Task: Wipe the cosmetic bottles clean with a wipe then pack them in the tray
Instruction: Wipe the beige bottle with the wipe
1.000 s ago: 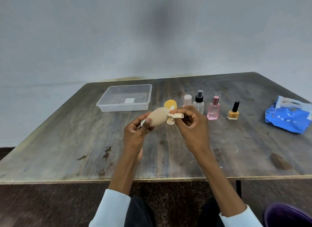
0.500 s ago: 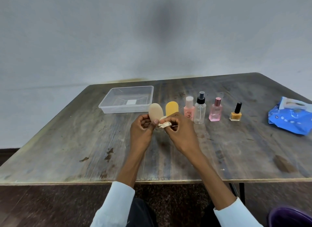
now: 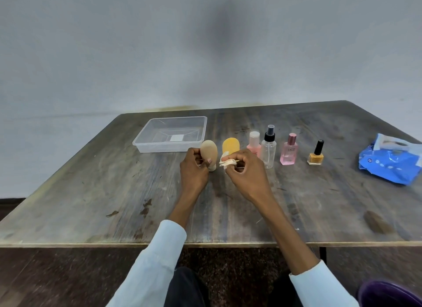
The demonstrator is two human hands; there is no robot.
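A: At the near table edge [image 3: 68, 240], pale sleeves [image 3: 157, 256] are reaching in. What is the left hand [image 3: 194, 167] doing?
B: It is gripping the tan oval bottle [image 3: 208, 152] low down, holding it upright on or just over the wood; cannot tell which.
A: And the right hand [image 3: 245, 172]?
B: It is pinching a crumpled wipe [image 3: 227, 162], just beside that bottle.
A: Behind them?
B: A yellow bottle [image 3: 231, 145], pink-capped bottle [image 3: 254, 142], clear spray bottle [image 3: 268, 146], pink perfume bottle [image 3: 288, 151] and nail polish [image 3: 316, 154] are standing in a row; a blue wipes pack [image 3: 388, 167] is lying far right.
A: Farthest back?
B: The clear tray [image 3: 170, 148] is sitting back left, holding no bottles
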